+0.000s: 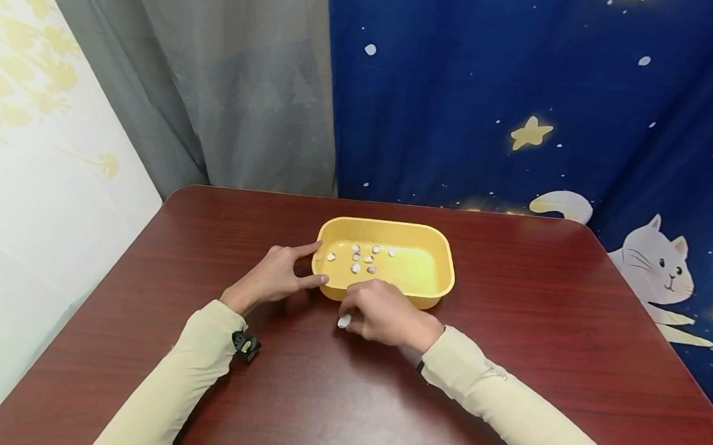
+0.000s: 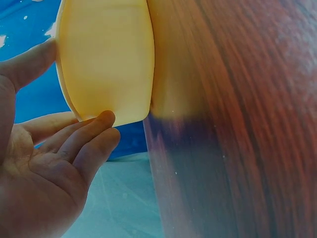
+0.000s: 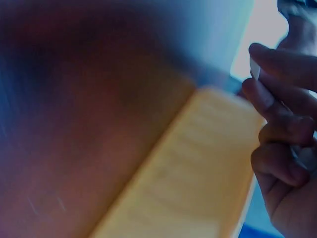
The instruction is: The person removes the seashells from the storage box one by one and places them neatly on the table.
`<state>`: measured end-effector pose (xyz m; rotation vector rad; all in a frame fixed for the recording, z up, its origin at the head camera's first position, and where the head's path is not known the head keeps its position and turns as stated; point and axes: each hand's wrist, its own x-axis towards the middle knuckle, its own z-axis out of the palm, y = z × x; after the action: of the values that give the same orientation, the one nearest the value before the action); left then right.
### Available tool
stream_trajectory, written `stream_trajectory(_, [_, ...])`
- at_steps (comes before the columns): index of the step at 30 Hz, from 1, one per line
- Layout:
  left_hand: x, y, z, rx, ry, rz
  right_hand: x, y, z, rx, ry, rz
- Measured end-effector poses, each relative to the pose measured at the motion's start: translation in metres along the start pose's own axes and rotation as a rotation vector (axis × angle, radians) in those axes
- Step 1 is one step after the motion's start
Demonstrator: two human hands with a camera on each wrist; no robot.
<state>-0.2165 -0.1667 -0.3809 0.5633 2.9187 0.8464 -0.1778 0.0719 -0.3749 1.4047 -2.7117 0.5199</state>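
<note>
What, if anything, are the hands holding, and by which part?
Right hand: a small white piece, pinched at the fingertips; which part is gripped can't be told. Left hand touches the left end of the yellow basin without gripping it.

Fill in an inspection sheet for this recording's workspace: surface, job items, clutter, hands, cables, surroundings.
Surface: reddish-brown table with visible wood grain.
Job items: yellow tub upright on the table, several small whitish pieces loose inside, mostly toward its left half.
Clutter: nothing seen.
Left hand: touches the tub's left end, thumb and forefinger spread apart.
Right hand: pinches a white chip just outside the tub's near side; whether its curled fingers hold more is unclear.
Cables: nothing seen.
Surroundings: grey curtain and starry blue curtain behind, white panel at left.
</note>
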Motion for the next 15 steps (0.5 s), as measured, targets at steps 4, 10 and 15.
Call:
stream_trajectory(4, [0.0, -0.001, 0.0, -0.002, 0.002, 0.003, 0.0, -0.008, 0.013, -0.015, -0.011, 0.009])
stream_trajectory(10, [0.0, -0.001, 0.0, -0.008, 0.001, -0.004, 0.005, -0.014, 0.022, -0.056, 0.017, 0.051])
stream_trajectory(15, [0.0, -0.001, 0.0, -0.008, -0.007, -0.003, 0.007, -0.016, 0.029, -0.109, 0.038, 0.096])
